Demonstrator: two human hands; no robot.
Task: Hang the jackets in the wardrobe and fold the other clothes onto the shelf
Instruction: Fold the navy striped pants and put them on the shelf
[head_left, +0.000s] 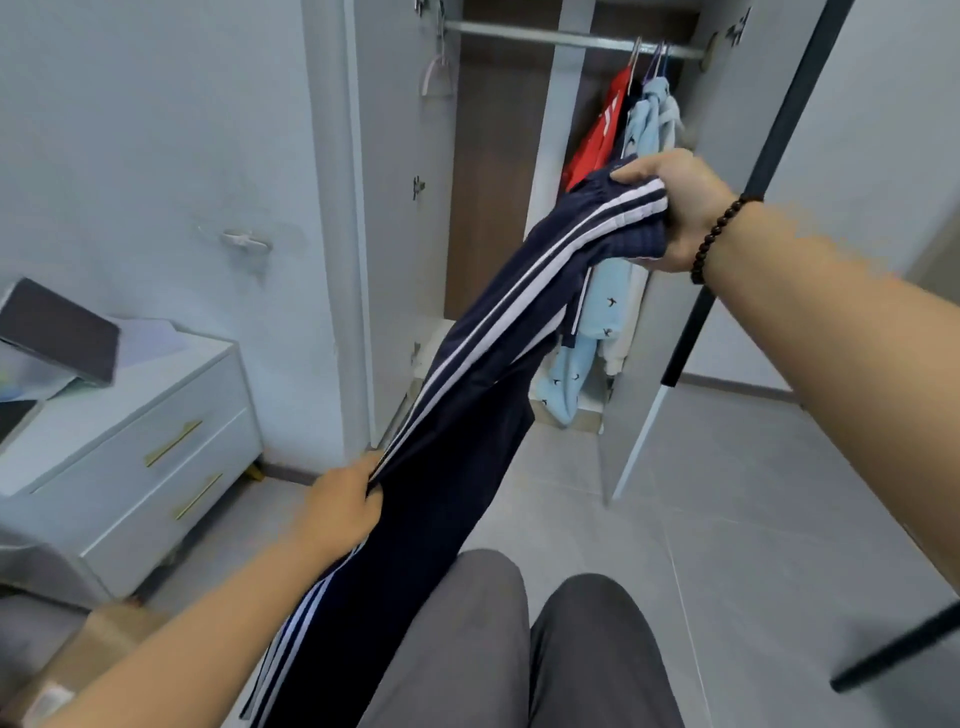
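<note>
The right hand (675, 208) is raised in front of the open wardrobe (571, 208), fingers curled tight around the waistband end of a pair of navy track trousers (498, 364) with 3 white side stripes. A dark bead bracelet (719, 236) sits on that wrist. The left hand (345, 506) is lower and nearer the camera, pinching the striped side seam of the same trousers between thumb and curled fingers. The trousers run as a slack diagonal band from the right hand down past the left hand, with the legs hanging beside the person's grey-clad knees (519, 649).

Wardrobe contents: a metal rail (545, 37) spans the top. At its right end hang a red jacket (597, 135), a dark garment mostly hidden behind it, and a light blue patterned jacket (587, 332), each on a hanger. 1 empty pale hanger (436, 78) hangs at the left end. A pale item, possibly folded cloth, lies low inside the wardrobe at the left (431, 348); the trousers hide most of it.

Left of the wardrobe stands a white 2-drawer cabinet (156, 441) with brass handles. A dark flat object (57, 332) and papers rest on its top. A cardboard box (88, 660) sits on the floor at lower left.
</note>
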